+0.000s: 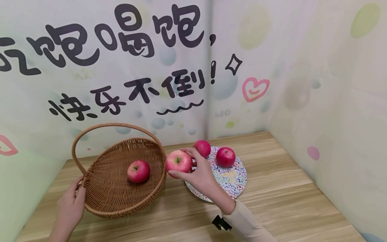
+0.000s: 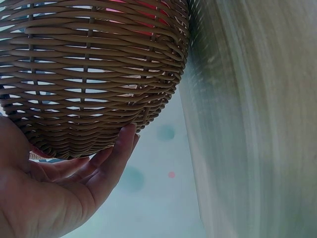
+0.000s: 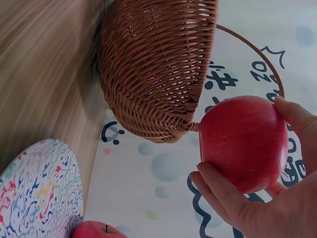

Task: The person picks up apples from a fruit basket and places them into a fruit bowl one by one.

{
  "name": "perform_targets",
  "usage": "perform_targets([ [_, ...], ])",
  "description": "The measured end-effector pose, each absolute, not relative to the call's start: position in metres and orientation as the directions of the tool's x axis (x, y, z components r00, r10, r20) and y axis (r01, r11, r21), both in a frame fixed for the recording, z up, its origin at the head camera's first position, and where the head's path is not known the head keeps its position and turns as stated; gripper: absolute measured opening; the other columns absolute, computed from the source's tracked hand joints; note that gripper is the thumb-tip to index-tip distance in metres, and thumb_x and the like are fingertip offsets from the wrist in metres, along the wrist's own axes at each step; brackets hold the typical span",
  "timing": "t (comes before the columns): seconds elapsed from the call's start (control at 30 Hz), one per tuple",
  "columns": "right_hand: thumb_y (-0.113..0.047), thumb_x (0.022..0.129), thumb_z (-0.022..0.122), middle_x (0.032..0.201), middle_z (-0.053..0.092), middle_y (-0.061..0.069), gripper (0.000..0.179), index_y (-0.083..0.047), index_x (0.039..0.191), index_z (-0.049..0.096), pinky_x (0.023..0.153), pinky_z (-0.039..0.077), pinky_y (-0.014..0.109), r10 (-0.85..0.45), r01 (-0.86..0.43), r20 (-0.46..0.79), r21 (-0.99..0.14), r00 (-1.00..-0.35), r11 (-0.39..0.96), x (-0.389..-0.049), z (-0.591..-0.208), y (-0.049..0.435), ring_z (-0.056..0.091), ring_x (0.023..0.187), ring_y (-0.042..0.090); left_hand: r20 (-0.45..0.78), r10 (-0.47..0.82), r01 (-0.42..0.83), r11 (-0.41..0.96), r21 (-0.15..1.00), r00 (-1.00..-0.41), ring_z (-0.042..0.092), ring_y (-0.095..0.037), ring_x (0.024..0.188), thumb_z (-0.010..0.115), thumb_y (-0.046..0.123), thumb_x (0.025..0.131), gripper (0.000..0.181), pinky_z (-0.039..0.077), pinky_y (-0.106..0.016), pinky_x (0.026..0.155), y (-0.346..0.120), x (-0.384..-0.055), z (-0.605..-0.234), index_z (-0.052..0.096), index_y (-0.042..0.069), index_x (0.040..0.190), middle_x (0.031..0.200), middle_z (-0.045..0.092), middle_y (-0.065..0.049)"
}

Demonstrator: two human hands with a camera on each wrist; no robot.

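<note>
A brown wicker basket (image 1: 121,205) with a tall arched handle stands on the left of the table, tilted toward the head camera. Inside it lies one red apple (image 1: 138,171). My left hand (image 1: 71,205) grips the basket's left end, fingers behind the rim and thumb in front; in the left wrist view the fingers curl under the weave. Between thumb and fingers, my right hand (image 1: 201,173) holds another apple (image 3: 243,144), raised beside the basket's right rim. Behind that hand, two more apples, a nearer one (image 1: 225,157) and a farther one (image 1: 202,149), rest on a colourfully patterned round plate (image 1: 232,188).
The wood-grain table (image 1: 287,201) meets a printed wall (image 1: 187,127) close behind the basket and plate. A second wall (image 1: 332,111) runs along the right side. A black clip (image 1: 221,223) sits at the right sleeve (image 1: 246,222).
</note>
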State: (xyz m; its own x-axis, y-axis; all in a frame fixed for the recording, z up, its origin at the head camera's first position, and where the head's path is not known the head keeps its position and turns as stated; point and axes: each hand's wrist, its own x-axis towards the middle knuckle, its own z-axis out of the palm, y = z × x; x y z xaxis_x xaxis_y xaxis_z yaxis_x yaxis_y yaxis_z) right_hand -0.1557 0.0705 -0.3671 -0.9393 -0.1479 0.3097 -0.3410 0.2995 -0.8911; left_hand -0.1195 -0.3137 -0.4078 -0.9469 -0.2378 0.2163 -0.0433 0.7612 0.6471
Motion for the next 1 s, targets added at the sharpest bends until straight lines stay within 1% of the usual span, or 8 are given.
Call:
perform_targets([
  [0.13, -0.028, 0.081, 0.093, 0.129, 0.069, 0.003, 0.064, -0.017, 0.136, 0.062, 0.08, 0.061, 0.03, -0.129, -0.33, 0.305, -0.896, -0.944, 0.296, -0.159, -0.371, 0.073, 0.067, 0.104, 0.022, 0.219, -0.238, -0.043, 0.763, 0.645, -0.946, 0.063, -0.057, 0.111, 0.029, 0.013, 0.108, 0.054, 0.044, -0.015, 0.061, -0.314, -0.12, -0.408, 0.039, -0.018, 0.151, 0.132, 0.057, -0.045],
  [0.4, -0.028, 0.081, 0.094, 0.13, 0.068, 0.011, 0.066, -0.013, 0.136, 0.062, 0.083, 0.063, 0.037, -0.097, -0.308, 0.293, -0.901, -0.951, 0.305, -0.168, -0.378, 0.078, 0.067, 0.109, 0.029, 0.219, -0.235, -0.039, 0.762, 0.647, -0.947, 0.062, -0.059, 0.114, 0.028, 0.013, 0.108, 0.054, 0.043, -0.014, 0.062, -0.314, -0.12, -0.408, 0.039, -0.018, 0.152, 0.133, 0.056, -0.046],
  [0.67, -0.026, 0.081, 0.093, 0.131, 0.067, 0.013, 0.065, -0.012, 0.136, 0.062, 0.084, 0.063, 0.041, -0.062, -0.289, 0.285, -0.899, -0.957, 0.329, -0.174, -0.384, 0.084, 0.066, 0.112, 0.033, 0.207, -0.24, -0.048, 0.756, 0.653, -0.948, 0.062, -0.057, 0.114, 0.028, 0.014, 0.108, 0.055, 0.043, -0.015, 0.061, -0.313, -0.12, -0.407, 0.038, -0.017, 0.152, 0.134, 0.056, -0.045],
  [1.0, -0.027, 0.081, 0.093, 0.13, 0.069, 0.014, 0.066, -0.013, 0.137, 0.061, 0.084, 0.063, 0.042, -0.04, -0.268, 0.272, -0.898, -0.962, 0.349, -0.179, -0.391, 0.09, 0.067, 0.112, 0.032, 0.231, -0.232, -0.031, 0.766, 0.642, -0.945, 0.064, -0.055, 0.109, 0.029, 0.013, 0.108, 0.054, 0.043, -0.015, 0.061, -0.315, -0.119, -0.409, 0.04, -0.018, 0.15, 0.131, 0.058, -0.045],
])
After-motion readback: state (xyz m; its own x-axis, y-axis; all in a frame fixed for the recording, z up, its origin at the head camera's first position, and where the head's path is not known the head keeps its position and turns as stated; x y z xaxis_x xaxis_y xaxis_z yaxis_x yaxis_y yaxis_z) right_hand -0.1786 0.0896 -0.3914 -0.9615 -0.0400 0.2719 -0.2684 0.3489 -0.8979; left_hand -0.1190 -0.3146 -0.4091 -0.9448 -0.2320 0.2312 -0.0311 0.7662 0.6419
